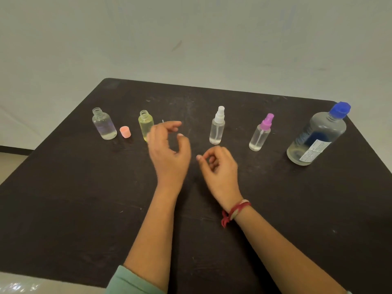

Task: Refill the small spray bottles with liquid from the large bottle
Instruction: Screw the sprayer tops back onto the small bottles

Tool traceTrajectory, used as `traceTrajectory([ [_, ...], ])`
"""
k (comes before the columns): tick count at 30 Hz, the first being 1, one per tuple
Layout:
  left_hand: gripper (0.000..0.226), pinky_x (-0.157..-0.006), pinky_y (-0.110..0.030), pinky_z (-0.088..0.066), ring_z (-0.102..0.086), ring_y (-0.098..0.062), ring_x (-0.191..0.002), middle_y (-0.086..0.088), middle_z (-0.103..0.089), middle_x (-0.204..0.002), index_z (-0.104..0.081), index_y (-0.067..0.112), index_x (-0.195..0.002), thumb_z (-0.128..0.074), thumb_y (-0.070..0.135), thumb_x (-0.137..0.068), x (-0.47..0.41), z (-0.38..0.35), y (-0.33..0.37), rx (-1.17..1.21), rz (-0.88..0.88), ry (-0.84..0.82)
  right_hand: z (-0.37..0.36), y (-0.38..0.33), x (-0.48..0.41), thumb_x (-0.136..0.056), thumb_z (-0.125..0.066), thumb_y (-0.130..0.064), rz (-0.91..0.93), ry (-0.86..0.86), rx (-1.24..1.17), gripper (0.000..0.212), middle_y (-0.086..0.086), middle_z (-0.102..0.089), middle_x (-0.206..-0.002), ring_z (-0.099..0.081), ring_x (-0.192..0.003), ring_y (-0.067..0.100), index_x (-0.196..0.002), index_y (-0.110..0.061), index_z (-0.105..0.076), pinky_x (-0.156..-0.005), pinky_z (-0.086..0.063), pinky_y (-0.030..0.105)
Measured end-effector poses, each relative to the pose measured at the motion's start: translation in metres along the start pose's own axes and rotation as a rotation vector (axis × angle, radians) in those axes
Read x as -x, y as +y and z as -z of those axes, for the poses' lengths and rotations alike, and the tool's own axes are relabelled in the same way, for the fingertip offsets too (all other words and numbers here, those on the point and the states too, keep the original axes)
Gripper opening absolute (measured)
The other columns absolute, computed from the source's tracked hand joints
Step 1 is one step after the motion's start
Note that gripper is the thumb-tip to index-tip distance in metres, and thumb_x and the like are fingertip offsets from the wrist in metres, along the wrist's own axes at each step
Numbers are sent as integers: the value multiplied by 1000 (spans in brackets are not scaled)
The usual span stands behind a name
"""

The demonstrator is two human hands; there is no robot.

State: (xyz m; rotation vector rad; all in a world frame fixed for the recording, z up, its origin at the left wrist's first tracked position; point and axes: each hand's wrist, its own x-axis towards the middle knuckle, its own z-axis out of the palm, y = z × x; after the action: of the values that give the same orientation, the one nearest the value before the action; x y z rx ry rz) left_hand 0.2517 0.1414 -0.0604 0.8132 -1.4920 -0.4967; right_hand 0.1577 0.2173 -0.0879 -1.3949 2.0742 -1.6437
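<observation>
Label check: the large bottle (318, 136), far right of the table (63, 187), carries one white label (315, 150) low on its side; the print is too small to read. Blue cap on, clear liquid low inside. No other writing or brand visible.

Count: four small bottles in a row to its left.
- clear bottle (104, 126), far left, neck bare
- yellow bottle (145, 125), neck bare, partly behind your left hand
- white-spray bottle (217, 128), spray head on
- purple-spray bottle (261, 134), spray head on, nearest the large bottle

One loose pink cap (125, 131) stands between the clear and yellow bottles.

Your left hand (169, 149) hovers just beside the yellow bottle, motion-blurred, fingers spread and curved, nothing seen in it. Your right hand (218, 164) is above mid-table, fingers loosely curled, holding nothing visible. One red thread band (235, 211) on the right wrist, green sleeve (129, 281) on the left arm
</observation>
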Motion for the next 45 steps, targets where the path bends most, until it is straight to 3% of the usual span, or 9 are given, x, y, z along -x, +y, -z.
traceTrajectory([
  [3, 21, -86, -57, -45, -54, -9, -92, 9, -56, -97, -59, 13, -100, -56, 9, -80, -15, 20, -25, -29, 89, 127, -13, -11, 6, -81, -73, -15, -9, -191, -24, 14, -5, -54, -82, -55, -68, 6, -81, -19, -59, -66, -44, 11],
  [7, 37, -92, -50, -44, -51, -16, -108, 4, -51, -113, -51, 12, -122, -55, 21, -86, -21, 38, -57, -98, 264, 45, -45, -24, -8, -78, -77, -21, -172, -337, -92, 28, -6, -59, -97, -59, -77, 4, -98, -21, -58, -74, -52, 20],
  [12, 45, -105, -47, -39, -46, -19, -122, 4, -43, -123, -40, 13, -136, -45, 28, -94, -22, 39, -65, -66, 385, -12, -88, -28, -32, -75, -77, -35, -87, -263, 121, 50, -1, -55, -108, -54, -101, 19, -113, -17, -51, -88, -43, 31],
  [15, 44, -107, -46, -38, -45, -18, -123, 6, -41, -123, -39, 13, -137, -45, 26, -95, -22, 38, -67, -57, 389, -29, -108, -30, -43, -76, -74, -44, -15, -229, 361, 54, 7, -55, -109, -54, -100, 29, -111, -14, -47, -88, -41, 37],
  [18, 45, -106, -45, -39, -45, -18, -123, 6, -40, -123, -39, 12, -136, -45, 27, -94, -22, 38, -70, -61, 383, -33, -116, -31, -48, -83, -68, -40, 52, -162, 511, 42, 8, -56, -107, -56, -96, 33, -108, -13, -47, -82, -45, 41],
  [24, 52, -106, -46, -38, -43, -11, -121, 7, -40, -124, -37, 11, -138, -51, 29, -92, -23, 35, -72, -141, 396, -110, -108, -26, -41, -86, -58, -17, 72, -69, 427, 17, 7, -56, -94, -56, -82, 29, -98, -12, -48, -77, -47, 39],
  [32, 51, -99, -48, -41, -51, -29, -113, -11, -55, -120, -48, 4, -127, -63, 29, -85, -30, 11, -73, -208, 504, -135, -52, -22, -10, -83, -68, -15, -167, 34, -180, 34, -1, -55, -85, -54, -71, 6, -110, -20, -50, -65, -40, 9],
  [39, 44, -96, -43, -42, -54, -28, -110, -8, -58, -117, -49, 7, -122, -64, 33, -90, -32, -2, -70, -245, 541, -66, -22, -15, 4, -83, -69, -13, -310, 46, -438, 25, 2, -64, -93, -63, -81, 20, -99, -27, -57, -72, -56, 36],
  [45, 27, -86, -34, -46, -58, -15, -97, 6, -58, -101, -52, 21, -108, -65, 35, -89, -21, 4, -62, -195, 473, -228, -6, -21, -5, -90, -60, -7, -520, -28, -940, 13, -3, -60, -81, -53, -66, 5, -98, -14, -67, -67, -48, 23],
])
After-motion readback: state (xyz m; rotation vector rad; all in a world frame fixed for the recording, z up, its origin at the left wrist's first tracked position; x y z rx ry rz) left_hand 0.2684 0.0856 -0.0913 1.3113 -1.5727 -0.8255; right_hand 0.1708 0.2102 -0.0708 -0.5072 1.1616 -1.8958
